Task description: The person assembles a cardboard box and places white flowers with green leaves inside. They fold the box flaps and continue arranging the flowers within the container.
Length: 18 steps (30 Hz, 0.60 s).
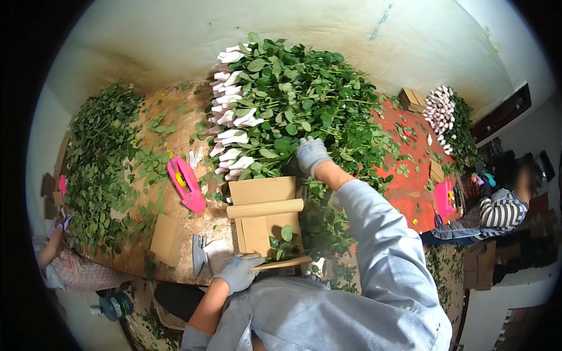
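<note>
My left hand (240,273), in a grey work glove, grips the near edge of a corrugated cardboard wrapper (265,226) lying before me. A few leafy stems (283,248) rest inside the wrapper at its near end. My right hand (312,155), gloved alike, reaches forward into a large pile of leafy cut stems (303,101), seemingly roses. Its fingertips are against the leaves; whether they hold a stem is hidden. Pale sleeves (230,98) cover the flower heads along the pile's left side.
Left of the wrapper are a pink tape dispenser (186,184), a grey metal tool (199,254) and a cardboard block (167,239). Another leafy heap (103,166) lies farther left. Co-workers are at both sides. On the red tabletop (408,166) sit bundled flowers (439,114) and scissors (437,218).
</note>
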Each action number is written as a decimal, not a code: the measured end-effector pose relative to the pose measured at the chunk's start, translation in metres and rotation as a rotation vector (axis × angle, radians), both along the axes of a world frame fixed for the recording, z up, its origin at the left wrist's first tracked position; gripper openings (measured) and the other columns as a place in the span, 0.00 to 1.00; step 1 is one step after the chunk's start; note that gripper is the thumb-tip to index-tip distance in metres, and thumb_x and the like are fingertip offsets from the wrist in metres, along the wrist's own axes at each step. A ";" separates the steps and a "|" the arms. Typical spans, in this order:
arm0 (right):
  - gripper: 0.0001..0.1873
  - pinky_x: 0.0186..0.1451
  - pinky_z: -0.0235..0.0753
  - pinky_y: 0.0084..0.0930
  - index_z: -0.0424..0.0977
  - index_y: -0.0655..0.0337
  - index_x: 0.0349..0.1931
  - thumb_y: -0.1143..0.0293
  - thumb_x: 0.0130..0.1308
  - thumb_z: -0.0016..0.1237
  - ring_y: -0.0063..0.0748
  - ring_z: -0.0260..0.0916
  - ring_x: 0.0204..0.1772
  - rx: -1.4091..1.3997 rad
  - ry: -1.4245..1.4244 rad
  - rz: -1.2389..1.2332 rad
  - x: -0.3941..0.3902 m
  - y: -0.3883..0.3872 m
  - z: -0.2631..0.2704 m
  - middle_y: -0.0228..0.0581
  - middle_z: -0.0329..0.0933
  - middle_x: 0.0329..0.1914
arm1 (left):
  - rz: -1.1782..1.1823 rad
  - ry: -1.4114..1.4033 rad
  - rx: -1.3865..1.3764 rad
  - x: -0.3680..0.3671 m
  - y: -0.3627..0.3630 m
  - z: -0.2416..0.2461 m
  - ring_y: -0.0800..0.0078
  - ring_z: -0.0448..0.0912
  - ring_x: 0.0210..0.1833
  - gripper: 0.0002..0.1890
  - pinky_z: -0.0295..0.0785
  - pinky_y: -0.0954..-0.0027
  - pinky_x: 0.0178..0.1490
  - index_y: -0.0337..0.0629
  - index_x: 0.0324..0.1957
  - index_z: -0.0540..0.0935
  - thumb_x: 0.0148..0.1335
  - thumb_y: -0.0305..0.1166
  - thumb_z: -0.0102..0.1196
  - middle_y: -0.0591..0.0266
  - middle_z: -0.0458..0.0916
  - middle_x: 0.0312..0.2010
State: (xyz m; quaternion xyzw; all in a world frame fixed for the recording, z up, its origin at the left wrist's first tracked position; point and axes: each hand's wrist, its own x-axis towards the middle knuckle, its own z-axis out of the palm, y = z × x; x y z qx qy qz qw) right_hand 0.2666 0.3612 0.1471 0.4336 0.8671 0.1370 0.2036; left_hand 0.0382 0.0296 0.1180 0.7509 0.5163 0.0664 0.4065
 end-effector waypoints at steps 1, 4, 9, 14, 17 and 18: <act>0.20 0.55 0.74 0.43 0.79 0.54 0.56 0.62 0.65 0.49 0.46 0.73 0.61 -0.097 0.050 -0.037 0.004 0.003 0.010 0.44 0.76 0.58 | -0.002 0.002 0.005 0.001 0.000 0.002 0.49 0.75 0.65 0.21 0.67 0.55 0.70 0.44 0.61 0.80 0.68 0.35 0.52 0.48 0.78 0.62; 0.21 0.59 0.74 0.47 0.77 0.55 0.55 0.63 0.62 0.51 0.50 0.73 0.60 -0.145 0.319 -0.146 0.017 0.012 0.018 0.48 0.75 0.58 | 0.002 0.003 -0.001 0.001 0.001 0.000 0.48 0.75 0.64 0.21 0.68 0.55 0.69 0.45 0.61 0.80 0.68 0.35 0.52 0.49 0.78 0.62; 0.17 0.58 0.68 0.45 0.74 0.60 0.51 0.68 0.62 0.52 0.49 0.74 0.52 0.265 0.727 0.060 0.025 0.005 0.066 0.46 0.75 0.47 | 0.025 0.027 -0.033 0.001 -0.001 -0.010 0.48 0.75 0.64 0.20 0.68 0.55 0.69 0.45 0.61 0.80 0.69 0.36 0.51 0.49 0.78 0.62; 0.16 0.55 0.69 0.43 0.72 0.61 0.51 0.69 0.64 0.51 0.49 0.74 0.51 0.271 0.743 0.235 0.024 -0.023 0.105 0.46 0.75 0.45 | 0.022 -0.003 -0.053 0.004 0.006 0.007 0.47 0.75 0.64 0.21 0.69 0.54 0.69 0.43 0.59 0.81 0.66 0.31 0.50 0.48 0.78 0.62; 0.12 0.50 0.72 0.46 0.72 0.61 0.48 0.70 0.66 0.51 0.55 0.74 0.48 -0.059 0.933 0.208 0.030 -0.052 0.138 0.51 0.74 0.42 | 0.038 -0.039 -0.007 0.003 0.002 -0.003 0.48 0.76 0.64 0.21 0.68 0.55 0.69 0.41 0.59 0.82 0.64 0.30 0.50 0.47 0.78 0.62; 0.13 0.51 0.74 0.44 0.73 0.63 0.51 0.74 0.66 0.49 0.57 0.75 0.48 -0.179 0.956 0.204 0.032 -0.060 0.142 0.52 0.76 0.43 | 0.040 -0.039 -0.002 0.001 0.000 -0.009 0.48 0.76 0.64 0.21 0.69 0.55 0.69 0.40 0.58 0.82 0.63 0.30 0.51 0.47 0.78 0.62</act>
